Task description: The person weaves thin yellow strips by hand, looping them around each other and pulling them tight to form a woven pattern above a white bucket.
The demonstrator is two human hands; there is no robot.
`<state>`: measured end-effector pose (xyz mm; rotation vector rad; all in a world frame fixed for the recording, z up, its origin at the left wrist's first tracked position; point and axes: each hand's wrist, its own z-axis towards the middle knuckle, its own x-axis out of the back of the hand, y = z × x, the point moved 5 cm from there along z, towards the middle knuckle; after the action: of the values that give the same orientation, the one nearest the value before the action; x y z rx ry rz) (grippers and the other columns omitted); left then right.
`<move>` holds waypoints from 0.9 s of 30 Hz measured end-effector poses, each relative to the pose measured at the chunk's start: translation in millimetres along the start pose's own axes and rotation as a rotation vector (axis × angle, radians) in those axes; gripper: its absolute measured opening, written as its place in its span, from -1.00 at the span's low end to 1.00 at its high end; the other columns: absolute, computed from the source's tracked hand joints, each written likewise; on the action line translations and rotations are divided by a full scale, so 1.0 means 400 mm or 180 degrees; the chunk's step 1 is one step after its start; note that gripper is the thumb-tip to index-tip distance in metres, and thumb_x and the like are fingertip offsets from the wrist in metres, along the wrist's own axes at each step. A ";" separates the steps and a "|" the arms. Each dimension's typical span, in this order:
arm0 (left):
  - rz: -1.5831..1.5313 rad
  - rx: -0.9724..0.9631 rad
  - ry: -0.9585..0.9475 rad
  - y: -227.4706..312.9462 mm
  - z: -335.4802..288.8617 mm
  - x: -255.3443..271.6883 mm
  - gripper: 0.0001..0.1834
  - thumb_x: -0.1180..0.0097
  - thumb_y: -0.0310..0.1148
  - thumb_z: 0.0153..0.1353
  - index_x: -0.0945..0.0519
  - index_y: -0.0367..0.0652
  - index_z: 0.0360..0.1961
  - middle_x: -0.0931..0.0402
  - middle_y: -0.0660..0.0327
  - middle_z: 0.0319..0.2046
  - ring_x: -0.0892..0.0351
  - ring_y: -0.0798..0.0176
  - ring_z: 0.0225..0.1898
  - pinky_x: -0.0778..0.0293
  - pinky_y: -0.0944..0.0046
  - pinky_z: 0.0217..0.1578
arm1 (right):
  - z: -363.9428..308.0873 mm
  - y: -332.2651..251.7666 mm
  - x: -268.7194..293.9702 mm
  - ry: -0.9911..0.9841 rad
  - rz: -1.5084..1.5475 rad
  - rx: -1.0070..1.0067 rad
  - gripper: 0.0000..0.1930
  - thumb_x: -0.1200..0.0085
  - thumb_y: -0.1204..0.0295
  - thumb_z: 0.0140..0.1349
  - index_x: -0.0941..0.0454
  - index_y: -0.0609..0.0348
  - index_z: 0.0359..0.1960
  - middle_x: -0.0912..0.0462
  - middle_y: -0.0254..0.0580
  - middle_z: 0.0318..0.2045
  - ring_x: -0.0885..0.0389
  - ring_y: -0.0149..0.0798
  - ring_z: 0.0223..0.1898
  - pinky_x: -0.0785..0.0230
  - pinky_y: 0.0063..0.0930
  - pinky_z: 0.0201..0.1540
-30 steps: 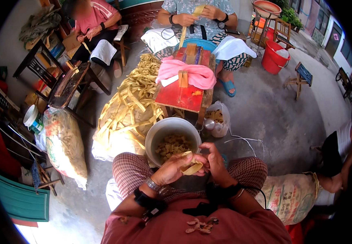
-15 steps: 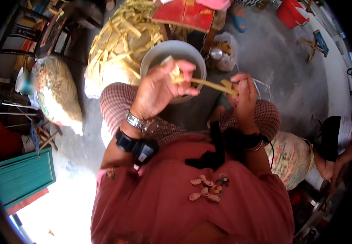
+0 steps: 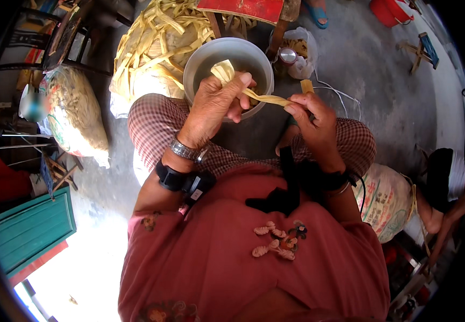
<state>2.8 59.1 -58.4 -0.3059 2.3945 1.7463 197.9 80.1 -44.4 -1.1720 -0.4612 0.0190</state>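
Observation:
A long, flat, pale yellow strip of dried-looking plant material stretches between my hands, slightly twisted. My left hand grips it with thumb and fingers, and a wide, folded end stands up above the fist. The other stretch is pinched by my right hand, with a short tail poking up behind the fingers. Both hands are in front of my lap, the left one over the near rim of a whitish plastic bucket. Beyond the bucket lies a large heap of similar yellow strips.
A red low table is beyond the bucket. Right of it are a metal-lidded jar and a white plastic bag. Full sacks stand left and right. Another person's foot in a blue slipper is at the top.
My left hand has turned from palm showing to its back showing and closed round the strip. My right hand has moved slightly lower. The strip now looks more twisted.

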 end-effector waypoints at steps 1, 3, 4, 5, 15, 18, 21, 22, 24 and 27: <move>-0.0059 -0.0078 -0.0063 -0.001 -0.002 -0.001 -0.70 -0.03 -0.23 0.31 -0.56 -0.31 -0.23 -0.46 0.33 -0.64 -0.23 0.55 -0.75 -0.22 0.52 -0.72 | -0.001 0.001 0.002 0.0029 0.0000 0.0033 -0.87 -0.15 0.52 0.14 -0.54 0.34 -0.33 -0.56 -0.18 -0.49 -0.45 -0.35 -0.52 -0.29 -0.55 -0.43; -0.0160 -0.0243 -0.0174 0.002 -0.008 0.002 -0.74 -0.06 -0.27 0.29 -0.56 -0.30 -0.23 -0.41 0.36 -0.65 -0.17 0.56 -0.75 -0.16 0.54 -0.73 | -0.003 0.001 0.001 0.0034 -0.0010 0.0054 -0.88 -0.15 0.52 0.14 -0.54 0.34 -0.33 -0.56 -0.17 -0.50 -0.45 -0.34 -0.52 -0.29 -0.54 -0.43; -0.0343 -0.0309 -0.0131 0.009 -0.016 -0.002 -0.78 -0.09 -0.32 0.27 -0.55 -0.30 -0.25 -0.34 0.39 -0.67 -0.07 0.58 -0.75 -0.09 0.54 -0.73 | -0.003 -0.003 0.002 0.0008 -0.0028 0.0037 -0.88 -0.15 0.52 0.14 -0.54 0.34 -0.34 -0.56 -0.17 -0.50 -0.45 -0.34 -0.52 -0.29 -0.54 -0.43; -0.0486 -0.0322 -0.0109 0.012 -0.024 -0.001 -0.80 -0.09 -0.33 0.27 -0.54 -0.29 -0.26 -0.33 0.39 -0.66 -0.06 0.58 -0.74 -0.09 0.54 -0.73 | -0.003 -0.007 0.002 -0.0017 -0.0051 0.0015 -0.89 -0.14 0.52 0.15 -0.54 0.34 -0.35 -0.55 -0.18 -0.51 -0.45 -0.35 -0.52 -0.29 -0.55 -0.43; -0.0926 -0.0908 0.0107 0.034 -0.069 0.056 -0.90 -0.07 -0.46 0.23 -0.58 -0.26 -0.29 -0.30 0.39 -0.66 -0.17 0.55 -0.68 -0.16 0.51 -0.70 | -0.021 -0.032 0.043 -0.0080 -0.0061 0.0007 -0.90 -0.13 0.54 0.15 -0.55 0.36 -0.37 -0.56 -0.20 -0.55 -0.45 -0.42 -0.53 -0.28 -0.58 -0.45; -0.0868 -0.0986 -0.0017 0.037 -0.076 0.051 -0.87 -0.05 -0.46 0.24 -0.56 -0.30 -0.25 -0.32 0.36 -0.66 -0.19 0.52 -0.70 -0.23 0.48 -0.68 | -0.006 -0.045 0.059 -0.0061 -0.0230 0.0117 -0.91 -0.13 0.55 0.15 -0.55 0.35 -0.38 -0.55 -0.19 -0.55 -0.47 -0.39 -0.54 -0.28 -0.57 -0.45; -0.0480 -0.1022 -0.0807 0.055 -0.082 0.051 -0.77 -0.01 -0.42 0.24 -0.50 -0.36 -0.15 -0.51 0.12 -0.45 -0.50 0.32 -0.49 -0.49 0.30 -0.43 | 0.023 -0.080 0.086 -0.0029 -0.0603 0.0447 -0.92 -0.15 0.55 0.12 -0.55 0.32 -0.39 -0.54 -0.17 -0.55 -0.48 -0.32 -0.55 -0.29 -0.54 -0.46; -0.0250 -0.1037 -0.0996 0.066 -0.096 0.042 -0.69 0.00 -0.36 0.23 -0.47 -0.40 -0.10 -0.53 0.05 -0.37 -0.55 0.23 -0.42 -0.51 0.21 -0.34 | 0.036 -0.093 0.096 -0.0043 -0.0742 0.0573 -0.91 -0.17 0.55 0.11 -0.55 0.31 -0.39 -0.53 -0.17 -0.56 -0.48 -0.29 -0.55 -0.29 -0.52 -0.47; 0.0031 -0.0906 -0.2005 0.100 -0.106 0.046 -0.44 0.01 -0.20 0.18 -0.37 -0.49 0.07 -0.51 -0.20 -0.11 -0.55 -0.14 -0.06 -0.44 -0.06 0.00 | 0.050 -0.112 0.106 -0.0089 -0.0909 0.0822 -0.89 -0.21 0.52 0.07 -0.55 0.27 -0.39 -0.49 -0.19 -0.58 -0.47 -0.25 -0.56 -0.28 -0.48 -0.49; -0.0189 -0.0787 -0.2357 0.116 -0.112 0.043 -0.05 0.21 0.33 0.20 -0.27 -0.49 0.15 -0.49 -0.27 -0.08 -0.53 -0.19 -0.03 -0.39 -0.10 0.04 | 0.058 -0.144 0.097 -0.0227 -0.1085 0.1265 -0.83 -0.27 0.45 -0.02 -0.55 0.21 -0.41 -0.41 -0.24 -0.61 -0.42 -0.23 -0.59 -0.25 -0.43 -0.54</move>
<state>-26.4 29.0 -6.6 0.2138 1.6376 1.7230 211.8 87.4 27.0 -0.6949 -0.6817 -0.1373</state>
